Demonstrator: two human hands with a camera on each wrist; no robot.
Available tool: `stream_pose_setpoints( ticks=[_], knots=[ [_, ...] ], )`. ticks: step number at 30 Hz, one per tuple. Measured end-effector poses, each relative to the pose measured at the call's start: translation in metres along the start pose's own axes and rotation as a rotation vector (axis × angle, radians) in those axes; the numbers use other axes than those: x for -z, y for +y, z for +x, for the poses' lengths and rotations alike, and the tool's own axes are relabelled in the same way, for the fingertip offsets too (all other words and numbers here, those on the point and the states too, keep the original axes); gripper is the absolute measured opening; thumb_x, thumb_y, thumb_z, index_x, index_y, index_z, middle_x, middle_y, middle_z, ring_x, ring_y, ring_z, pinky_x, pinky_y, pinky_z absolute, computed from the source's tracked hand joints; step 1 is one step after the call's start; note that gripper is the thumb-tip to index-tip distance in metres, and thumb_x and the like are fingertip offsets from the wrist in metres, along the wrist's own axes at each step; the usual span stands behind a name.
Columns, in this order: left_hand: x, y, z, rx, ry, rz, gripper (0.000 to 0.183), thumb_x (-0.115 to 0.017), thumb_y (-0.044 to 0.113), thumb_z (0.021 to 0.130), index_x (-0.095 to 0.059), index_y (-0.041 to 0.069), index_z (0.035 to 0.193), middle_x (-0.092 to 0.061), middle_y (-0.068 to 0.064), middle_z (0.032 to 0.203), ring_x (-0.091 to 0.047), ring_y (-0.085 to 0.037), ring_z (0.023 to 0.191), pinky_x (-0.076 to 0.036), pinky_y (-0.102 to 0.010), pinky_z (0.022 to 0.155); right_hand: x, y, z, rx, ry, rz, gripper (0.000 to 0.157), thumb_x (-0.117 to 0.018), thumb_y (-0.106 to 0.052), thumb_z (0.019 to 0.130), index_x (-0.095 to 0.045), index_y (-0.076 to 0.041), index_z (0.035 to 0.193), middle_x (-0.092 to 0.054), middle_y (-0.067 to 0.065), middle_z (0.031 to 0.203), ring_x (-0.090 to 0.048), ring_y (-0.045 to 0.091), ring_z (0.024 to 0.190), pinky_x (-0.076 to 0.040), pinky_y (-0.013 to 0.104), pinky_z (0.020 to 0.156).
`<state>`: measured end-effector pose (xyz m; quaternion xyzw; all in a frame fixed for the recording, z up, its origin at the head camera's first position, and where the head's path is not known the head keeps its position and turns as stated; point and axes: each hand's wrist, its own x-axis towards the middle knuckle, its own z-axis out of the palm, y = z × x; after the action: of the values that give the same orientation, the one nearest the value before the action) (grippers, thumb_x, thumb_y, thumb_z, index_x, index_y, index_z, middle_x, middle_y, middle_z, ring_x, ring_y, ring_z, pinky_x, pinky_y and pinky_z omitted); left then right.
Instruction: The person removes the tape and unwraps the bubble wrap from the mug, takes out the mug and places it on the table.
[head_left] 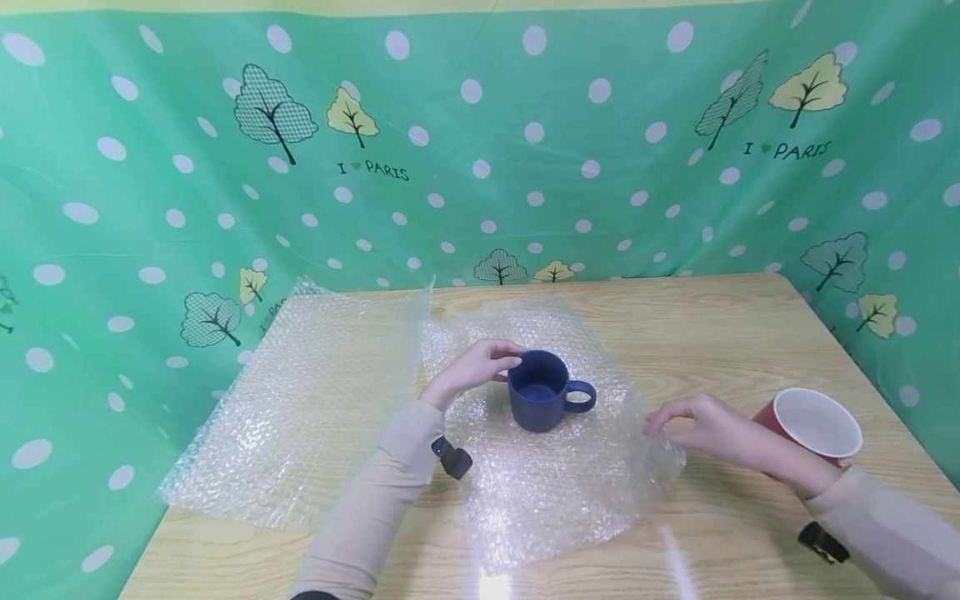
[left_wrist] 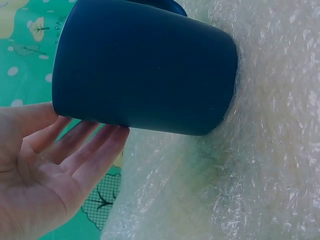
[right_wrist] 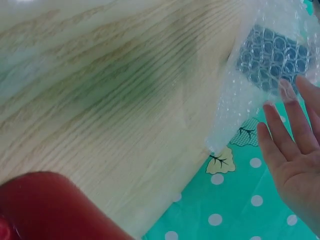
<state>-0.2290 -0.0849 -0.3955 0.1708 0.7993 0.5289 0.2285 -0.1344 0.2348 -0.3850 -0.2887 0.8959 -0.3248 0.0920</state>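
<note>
A dark blue mug [head_left: 538,408] stands upright on a sheet of bubble wrap [head_left: 540,508], its handle pointing right. My left hand [head_left: 483,364] touches the mug's left side near the rim; in the left wrist view, the fingers of that hand [left_wrist: 55,170] lie fairly straight against the mug's wall [left_wrist: 145,70]. With my right hand [head_left: 701,425] I pinch the right edge of the same sheet, which is raised off the table. Through the lifted bubble wrap [right_wrist: 232,107], the right wrist view shows the mug beyond my right hand [right_wrist: 295,150].
Another bubble wrap sheet [head_left: 300,408] covers the left part of the wooden table [head_left: 690,325]. A red cup with a white inside [head_left: 817,423] stands at the right, close behind my right forearm. A green dotted curtain [head_left: 480,150] hangs behind the table.
</note>
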Motion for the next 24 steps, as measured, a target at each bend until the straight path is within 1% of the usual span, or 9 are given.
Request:
stream_pose_setpoints(
  ticks=[2, 6, 7, 11, 14, 17, 18, 21, 24],
  knots=[
    [-0.0001, 0.0001, -0.0001, 0.0, 0.001, -0.003, 0.031, -0.048, 0.007, 0.09, -0.051, -0.003, 0.119, -0.052, -0.016, 0.121, -0.055, -0.026, 0.104, -0.053, -0.027, 0.077, 0.0008, 0.0016, 0.0, 0.017, -0.02, -0.004, 0.009, -0.067, -0.011, 0.076, -0.067, -0.018, 0.08, -0.068, 0.005, 0.093, -0.059, 0.01, 0.093, -0.05, 0.023, 0.079],
    [-0.0006, 0.0002, 0.0001, 0.003, 0.005, -0.007, 0.03, -0.048, 0.007, 0.09, -0.051, -0.003, 0.119, -0.052, -0.017, 0.121, -0.056, -0.027, 0.103, -0.053, -0.027, 0.077, 0.0023, 0.0039, 0.0004, 0.042, -0.066, -0.005, 0.011, -0.067, -0.007, 0.074, -0.068, -0.016, 0.081, -0.068, 0.005, 0.091, -0.06, 0.009, 0.09, -0.052, 0.037, 0.076],
    [-0.0007, 0.0001, 0.0004, 0.004, 0.007, -0.006, 0.03, -0.048, 0.007, 0.09, -0.051, -0.003, 0.119, -0.052, -0.017, 0.121, -0.056, -0.026, 0.103, -0.053, -0.027, 0.077, 0.0024, 0.0041, 0.0006, 0.048, -0.077, -0.005, 0.012, -0.067, -0.006, 0.074, -0.068, -0.015, 0.081, -0.068, 0.005, 0.091, -0.06, 0.01, 0.089, -0.052, 0.039, 0.075],
    [-0.0008, 0.0035, -0.0012, 0.006, 0.002, -0.012, 0.031, -0.048, 0.007, 0.09, -0.051, -0.003, 0.119, -0.052, -0.017, 0.122, -0.055, -0.027, 0.104, -0.053, -0.027, 0.077, 0.0037, 0.0048, 0.0016, 0.085, -0.122, -0.024, 0.016, -0.065, 0.001, 0.072, -0.069, -0.011, 0.081, -0.068, 0.004, 0.087, -0.061, 0.011, 0.087, -0.053, 0.034, 0.072],
    [-0.0004, 0.0027, -0.0012, 0.005, -0.003, -0.016, 0.032, -0.049, 0.007, 0.09, -0.05, -0.003, 0.12, -0.051, -0.017, 0.122, -0.054, -0.028, 0.105, -0.052, -0.027, 0.078, 0.0046, 0.0057, 0.0013, 0.109, -0.15, -0.037, 0.02, -0.064, 0.005, 0.069, -0.069, -0.009, 0.082, -0.068, 0.003, 0.086, -0.06, 0.011, 0.085, -0.053, 0.029, 0.071],
    [-0.0002, 0.0019, -0.0012, 0.008, -0.004, -0.011, 0.032, -0.048, 0.007, 0.09, -0.05, -0.003, 0.12, -0.051, -0.017, 0.123, -0.054, -0.028, 0.105, -0.052, -0.027, 0.078, 0.0054, 0.0059, 0.0004, 0.128, -0.161, -0.052, 0.022, -0.064, 0.006, 0.067, -0.068, -0.008, 0.083, -0.067, 0.002, 0.085, -0.06, 0.01, 0.083, -0.053, 0.029, 0.069],
    [-0.0002, -0.0016, 0.0008, 0.006, 0.0, -0.01, 0.032, -0.049, 0.008, 0.09, -0.051, -0.003, 0.12, -0.051, -0.016, 0.122, -0.055, -0.027, 0.104, -0.053, -0.027, 0.078, 0.0057, 0.0057, 0.0, 0.129, -0.166, -0.06, 0.021, -0.064, 0.006, 0.068, -0.068, -0.008, 0.083, -0.067, 0.001, 0.085, -0.06, 0.01, 0.083, -0.053, 0.029, 0.069],
    [-0.0002, -0.0017, 0.0002, 0.005, 0.001, -0.008, 0.031, -0.049, 0.008, 0.09, -0.051, -0.002, 0.119, -0.052, -0.016, 0.122, -0.055, -0.026, 0.104, -0.053, -0.027, 0.077, 0.0073, 0.0043, -0.0014, 0.123, -0.177, -0.093, 0.017, -0.065, 0.003, 0.071, -0.067, -0.008, 0.084, -0.067, -0.001, 0.085, -0.06, 0.01, 0.082, -0.052, 0.029, 0.07],
    [-0.0004, -0.002, 0.0001, 0.003, 0.003, -0.009, 0.031, -0.049, 0.008, 0.09, -0.051, -0.003, 0.119, -0.052, -0.016, 0.122, -0.055, -0.026, 0.104, -0.053, -0.027, 0.077, 0.0096, 0.0024, -0.0032, 0.086, -0.196, -0.122, 0.019, -0.064, 0.002, 0.072, -0.067, -0.01, 0.086, -0.066, -0.001, 0.087, -0.06, 0.014, 0.085, -0.052, 0.032, 0.072]
  ],
)
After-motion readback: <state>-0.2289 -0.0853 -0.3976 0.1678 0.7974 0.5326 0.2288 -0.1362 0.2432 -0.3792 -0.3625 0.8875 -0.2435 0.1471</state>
